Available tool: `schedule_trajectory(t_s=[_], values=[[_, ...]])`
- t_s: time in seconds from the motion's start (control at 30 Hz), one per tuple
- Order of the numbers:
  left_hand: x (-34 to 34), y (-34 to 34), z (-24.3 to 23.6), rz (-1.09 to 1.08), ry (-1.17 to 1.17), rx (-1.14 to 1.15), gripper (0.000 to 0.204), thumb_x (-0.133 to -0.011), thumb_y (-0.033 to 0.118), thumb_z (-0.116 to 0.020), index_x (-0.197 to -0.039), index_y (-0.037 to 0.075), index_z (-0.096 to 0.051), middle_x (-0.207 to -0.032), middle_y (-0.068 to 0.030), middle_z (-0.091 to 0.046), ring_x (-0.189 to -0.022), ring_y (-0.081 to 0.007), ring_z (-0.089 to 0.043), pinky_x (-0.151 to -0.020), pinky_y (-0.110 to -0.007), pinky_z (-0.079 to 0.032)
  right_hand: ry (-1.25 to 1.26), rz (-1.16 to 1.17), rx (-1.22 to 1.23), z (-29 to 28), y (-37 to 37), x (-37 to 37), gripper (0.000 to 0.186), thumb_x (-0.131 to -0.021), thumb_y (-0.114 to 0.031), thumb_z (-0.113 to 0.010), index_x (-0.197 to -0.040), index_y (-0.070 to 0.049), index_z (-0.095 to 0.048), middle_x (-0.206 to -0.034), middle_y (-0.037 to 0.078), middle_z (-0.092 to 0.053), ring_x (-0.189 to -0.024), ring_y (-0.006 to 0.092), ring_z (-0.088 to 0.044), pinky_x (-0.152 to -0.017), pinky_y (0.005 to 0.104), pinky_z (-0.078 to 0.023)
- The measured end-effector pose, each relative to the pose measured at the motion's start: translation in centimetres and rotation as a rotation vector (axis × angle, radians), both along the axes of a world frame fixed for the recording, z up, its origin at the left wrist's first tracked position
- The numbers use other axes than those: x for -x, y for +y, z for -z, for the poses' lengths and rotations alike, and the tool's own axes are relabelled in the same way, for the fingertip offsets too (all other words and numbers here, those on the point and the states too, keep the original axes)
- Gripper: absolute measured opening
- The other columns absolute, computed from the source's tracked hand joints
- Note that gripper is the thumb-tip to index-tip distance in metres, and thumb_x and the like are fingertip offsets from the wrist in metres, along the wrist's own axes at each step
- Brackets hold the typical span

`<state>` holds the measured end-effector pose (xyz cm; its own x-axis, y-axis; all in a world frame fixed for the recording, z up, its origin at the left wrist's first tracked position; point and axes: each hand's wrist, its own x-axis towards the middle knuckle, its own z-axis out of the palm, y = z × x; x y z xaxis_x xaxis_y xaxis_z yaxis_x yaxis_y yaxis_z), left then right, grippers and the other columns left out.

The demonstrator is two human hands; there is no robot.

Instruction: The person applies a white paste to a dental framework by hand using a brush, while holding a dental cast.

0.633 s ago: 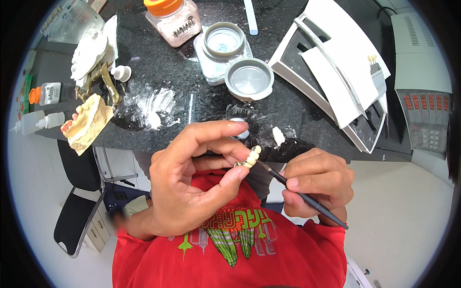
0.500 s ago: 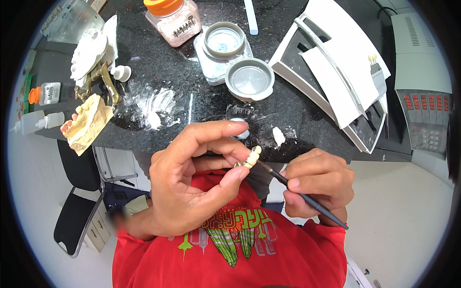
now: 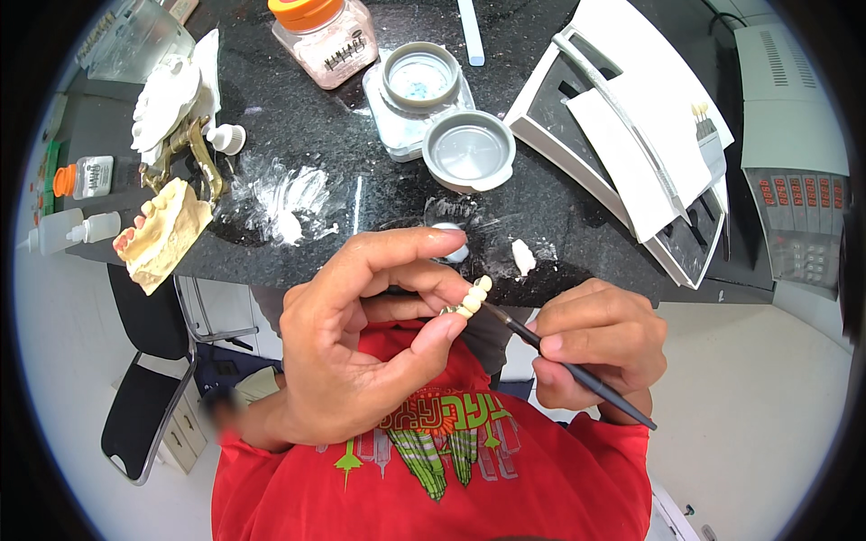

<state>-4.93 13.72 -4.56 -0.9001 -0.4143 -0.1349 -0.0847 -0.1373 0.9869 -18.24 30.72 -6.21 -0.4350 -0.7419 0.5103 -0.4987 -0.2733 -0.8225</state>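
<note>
A small dental bridge (image 3: pixel 474 298), pale yellow with metal at its lower end, is pinched between the thumb and a finger of my left hand (image 3: pixel 365 329). My left index finger arches free above it. My right hand (image 3: pixel 600 343) grips a thin dark brush (image 3: pixel 577 371), slanting up to the left. The brush tip meets the bridge's right side, or lies very close to it. Just beyond my left fingertips, a small shiny round piece (image 3: pixel 451 242) rests on the black counter, partly hidden by the index finger.
White powder (image 3: pixel 289 203) and a white lump (image 3: pixel 522 258) lie on the counter (image 3: pixel 316 144). Grey cups (image 3: pixel 469 149), an orange-lidded jar (image 3: pixel 327 45) and a white case (image 3: pixel 595 180) stand farther back. At left are a yellow dental cast (image 3: pixel 167 234) and bottles (image 3: pixel 95 226); a control unit (image 3: pixel 794 216) is right.
Almost nothing differs. Both hands keep their places, with the brush still at the bridge; its handle end has shifted very slightly right.
</note>
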Motion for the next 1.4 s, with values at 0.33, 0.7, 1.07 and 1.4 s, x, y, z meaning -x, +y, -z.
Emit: schedule_trajectory(t_s=[0.33,0.7,1.07,1.4], values=[[-0.07,-0.06,0.12,0.016,0.014,0.011,0.048,-0.080,-0.007,-0.068,-0.125,-0.008,-0.050,-0.102,-0.0141,-0.065,-0.096,-0.0158,-0.067,-0.086,-0.026,-0.057,-0.009,-0.009,0.016,0.12,-0.01,-0.09,0.024,-0.069,0.002,-0.079,-0.090,0.000,-0.067,-0.077,0.012,-0.068,-0.064,0.0230,-0.068,-0.053,0.0282,-0.055],[-0.12,-0.09,0.17,0.021,0.010,0.009,0.049,-0.080,-0.007,-0.068,-0.125,-0.007,-0.050,-0.100,-0.0136,-0.066,-0.094,-0.0150,-0.067,-0.086,-0.026,-0.056,-0.004,0.005,0.011,0.13,0.10,-0.09,0.023,-0.070,0.002,-0.079,-0.090,0.000,-0.067,-0.077,0.013,-0.068,-0.064,0.0227,-0.068,-0.052,0.0283,-0.054],[-0.13,-0.10,0.11,0.019,0.008,0.011,0.049,-0.081,-0.006,-0.070,-0.125,-0.007,-0.050,-0.100,-0.0134,-0.066,-0.094,-0.0149,-0.067,-0.085,-0.026,-0.057,0.002,0.012,-0.002,0.06,0.08,-0.14,0.022,-0.071,0.001,-0.078,-0.089,-0.001,-0.067,-0.077,0.012,-0.068,-0.064,0.0226,-0.068,-0.052,0.0281,-0.054],[-0.17,-0.26,0.11,0.039,0.012,0.018,0.050,-0.081,-0.006,-0.070,-0.126,-0.007,-0.049,-0.101,-0.0132,-0.066,-0.094,-0.0148,-0.067,-0.085,-0.026,-0.056,0.007,0.010,0.004,0.10,0.11,-0.12,0.023,-0.070,0.001,-0.079,-0.089,-0.001,-0.067,-0.077,0.012,-0.068,-0.064,0.0225,-0.068,-0.053,0.0282,-0.055]])
